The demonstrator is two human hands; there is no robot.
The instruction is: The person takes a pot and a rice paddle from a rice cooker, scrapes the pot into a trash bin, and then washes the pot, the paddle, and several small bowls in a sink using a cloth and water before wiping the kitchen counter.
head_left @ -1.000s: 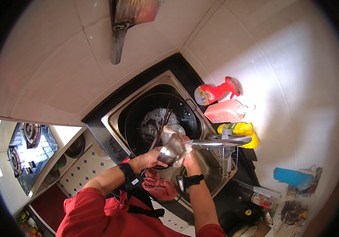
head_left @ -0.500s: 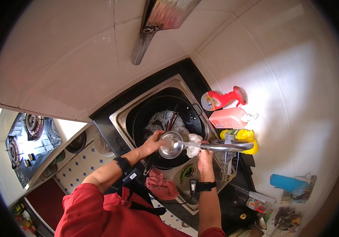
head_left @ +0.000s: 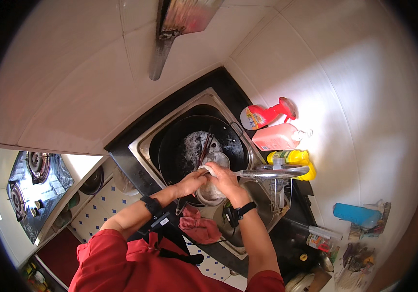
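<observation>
My left hand (head_left: 190,185) is closed on the rim of a round metal bowl (head_left: 211,193) over the sink. From the other side my right hand (head_left: 224,181) presses a wet white cloth (head_left: 208,170) against the bowl's edge. My two hands nearly touch, and they hide much of the bowl and cloth. Below them a large black wok (head_left: 175,138) stands in the steel sink (head_left: 143,146). It holds suds, brown chopsticks (head_left: 204,150) and another metal bowl (head_left: 218,158).
The curved metal faucet (head_left: 274,172) reaches in close to my right hand. A red spray bottle (head_left: 267,114), a pink bottle (head_left: 277,137) and a yellow bottle (head_left: 291,158) line the right wall. A red cloth (head_left: 198,225) lies at the sink's near edge.
My right hand and the white cloth have moved left, from beside the faucet onto the bowl. The bowl has tilted and come out from under the faucet's end.
</observation>
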